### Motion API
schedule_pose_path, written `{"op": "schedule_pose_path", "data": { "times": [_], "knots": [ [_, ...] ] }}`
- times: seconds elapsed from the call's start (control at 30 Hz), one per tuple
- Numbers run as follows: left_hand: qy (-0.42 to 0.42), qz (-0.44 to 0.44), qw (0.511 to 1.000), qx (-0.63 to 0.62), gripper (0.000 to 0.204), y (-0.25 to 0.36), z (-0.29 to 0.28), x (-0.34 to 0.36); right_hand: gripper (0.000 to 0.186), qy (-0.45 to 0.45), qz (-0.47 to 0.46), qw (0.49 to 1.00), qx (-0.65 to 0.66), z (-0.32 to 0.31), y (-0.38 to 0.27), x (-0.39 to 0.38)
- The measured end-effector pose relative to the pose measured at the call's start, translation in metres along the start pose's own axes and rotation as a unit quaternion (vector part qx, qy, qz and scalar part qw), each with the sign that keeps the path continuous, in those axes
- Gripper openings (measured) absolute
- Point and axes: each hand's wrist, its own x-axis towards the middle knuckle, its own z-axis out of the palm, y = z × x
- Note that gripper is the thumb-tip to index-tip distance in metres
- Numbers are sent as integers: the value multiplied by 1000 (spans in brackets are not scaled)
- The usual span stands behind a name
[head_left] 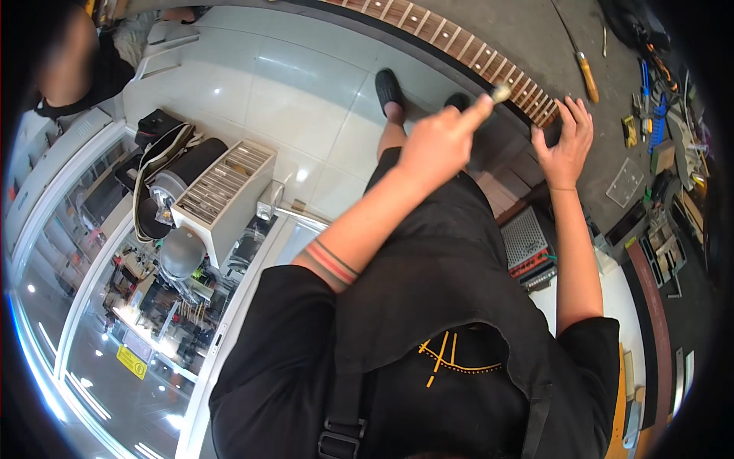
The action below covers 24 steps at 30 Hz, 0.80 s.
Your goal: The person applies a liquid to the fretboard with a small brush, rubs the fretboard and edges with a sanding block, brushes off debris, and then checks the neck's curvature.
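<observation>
1. The grey desk (527,30) fills the upper right, bearing everything listed below except the hands.
2. A fretted wooden neck (462,46) lies along the desk's near edge.
3. The left hand (443,145) pinches a small piece over the neck; the right hand (566,145) is spread at its end, contact unclear. The hands are apart.
4. A wooden-handled tool (586,75) lies beyond the right hand.
5. The small pale piece (501,93) is blurred.

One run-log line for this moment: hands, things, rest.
left hand: small pale blurred thing at fingertip, by fretboard | right hand: open, at fretboard's end | rest: wooden-handled tool on grey surface
</observation>
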Motion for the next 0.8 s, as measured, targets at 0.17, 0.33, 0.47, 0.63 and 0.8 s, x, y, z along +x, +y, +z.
{"op": "schedule_pose_path", "data": {
  "times": [0.17, 0.33, 0.47, 0.63, 0.8],
  "knots": [
    [205, -45, 975, -76, 46, -79, -77, 41, 68, 3, 10, 1000, -6, -2, -2, -3],
    [234, -178, 953, -73, 45, -111, -139, 60, 69, 1, 6, 1000, -12, -1, -1, -3],
    [197, 81, 976, -39, 50, -87, -61, 23, 72, -18, 2, 1000, -10, -3, -2, 1],
    [203, -109, 971, -71, 52, -128, -132, 52, 81, -31, 7, 999, -25, -3, -5, -2],
    [225, -108, 968, -34, 50, -140, -128, 45, 85, -3, 28, 998, -47, 12, -15, 5]
  ]
}}
